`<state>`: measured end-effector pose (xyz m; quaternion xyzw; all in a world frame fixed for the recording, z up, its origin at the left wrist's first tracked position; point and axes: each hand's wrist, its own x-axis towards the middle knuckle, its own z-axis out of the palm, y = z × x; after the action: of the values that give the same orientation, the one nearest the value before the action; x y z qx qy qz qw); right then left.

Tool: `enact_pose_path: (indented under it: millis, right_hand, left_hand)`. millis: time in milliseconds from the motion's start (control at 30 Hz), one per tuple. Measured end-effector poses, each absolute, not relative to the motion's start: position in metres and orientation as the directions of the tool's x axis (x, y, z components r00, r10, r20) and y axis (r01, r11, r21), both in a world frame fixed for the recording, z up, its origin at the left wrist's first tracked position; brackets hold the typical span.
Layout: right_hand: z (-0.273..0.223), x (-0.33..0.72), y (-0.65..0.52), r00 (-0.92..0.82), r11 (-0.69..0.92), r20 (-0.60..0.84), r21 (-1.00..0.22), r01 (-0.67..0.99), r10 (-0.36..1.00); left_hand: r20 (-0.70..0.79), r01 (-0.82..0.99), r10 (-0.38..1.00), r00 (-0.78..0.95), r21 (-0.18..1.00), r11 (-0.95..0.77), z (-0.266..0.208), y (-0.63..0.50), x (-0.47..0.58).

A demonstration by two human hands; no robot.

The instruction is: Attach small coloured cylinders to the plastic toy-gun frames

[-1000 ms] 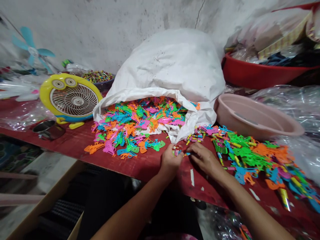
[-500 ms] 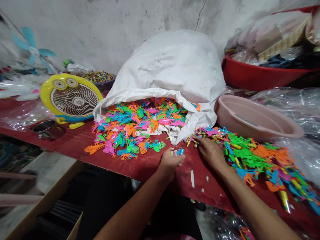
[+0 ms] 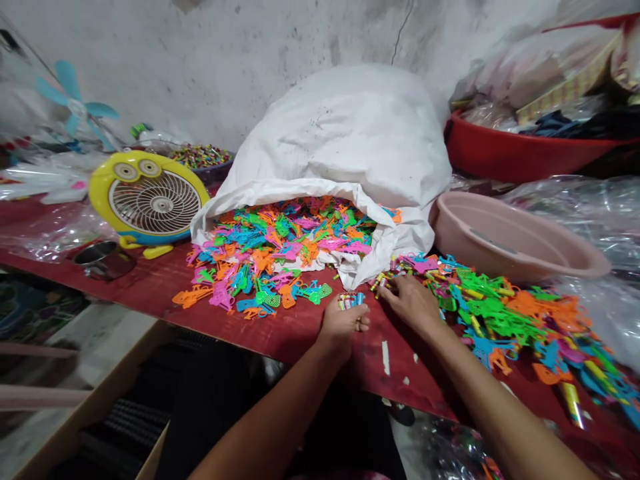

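Short colourful tubes (image 3: pixel 352 301) lie bunched in the left hand (image 3: pixel 342 320).

Behind the red table (image 3: pixel 295 333) I see a grey-white wall (image 3: pixel 210 67), blotched with dark specks and split by a thin crack (image 3: pixel 401 30). Below the table's left end, pale floor (image 3: pixel 107 327) and pinkish bars (image 3: pixel 40 398) show in dimmer light.

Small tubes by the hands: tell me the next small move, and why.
Probably pinch another of the loose tubes with the right hand: its fingertips are right at that little pile, while the left hand grips a short row of similar tubes.
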<state>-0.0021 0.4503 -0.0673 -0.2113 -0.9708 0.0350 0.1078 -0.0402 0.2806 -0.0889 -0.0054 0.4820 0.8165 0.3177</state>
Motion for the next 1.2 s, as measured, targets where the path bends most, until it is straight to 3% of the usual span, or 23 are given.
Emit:
enact_pose_path:
  millis: [100, 200, 300, 433, 500, 667, 867, 1067, 1200]
  right_hand:
    - [-0.065, -0.006, 0.441, -0.892, 0.910, 0.190, -0.012, 0.415, 0.409]
    - [-0.066, -0.002, 0.443, -0.910, 0.931, 0.198, -0.054, 0.360, 0.363]
    - [-0.069, 0.009, 0.444, -0.909, 0.944, 0.279, -0.201, 0.260, 0.309]
    - [-0.071, 0.025, 0.421, -0.880, 0.833, 0.353, -0.548, 0.082, 0.318]
    - [-0.074, 0.030, 0.402, -0.871, 0.787, 0.358, -0.614, 0.052, 0.337]
    - [-0.087, 0.031, 0.369, -0.854, 0.842, 0.443, -0.540, -0.011, 0.273]
    - [-0.094, 0.034, 0.360, -0.847, 0.732, 0.459, -0.669, -0.131, 0.268]
    - [-0.088, 0.043, 0.356, -0.840, 0.832, 0.506, -0.539, -0.130, 0.196]
    - [-0.077, 0.048, 0.358, -0.842, 0.878, 0.522, -0.458, -0.143, 0.136]
  left_hand:
    - [-0.326, -0.525, 0.495, -0.806, 0.780, -0.340, -0.090, 0.279, -0.040]
    - [-0.332, -0.531, 0.488, -0.807, 0.771, -0.352, -0.091, 0.276, -0.040]
    - [-0.324, -0.527, 0.477, -0.817, 0.757, -0.387, -0.092, 0.275, -0.038]
    - [-0.272, -0.476, 0.444, -0.854, 0.753, -0.455, -0.096, 0.280, -0.034]
    - [-0.239, -0.452, 0.436, -0.868, 0.745, -0.491, -0.099, 0.283, -0.032]
    - [-0.229, -0.428, 0.385, -0.894, 0.691, -0.583, -0.101, 0.284, -0.031]
    - [-0.300, -0.473, 0.367, -0.880, 0.606, -0.639, -0.095, 0.279, -0.037]
    - [-0.316, -0.560, 0.465, -0.827, 0.544, -0.625, -0.082, 0.269, -0.041]
    - [-0.351, -0.600, 0.498, -0.793, 0.594, -0.536, -0.073, 0.255, -0.040]
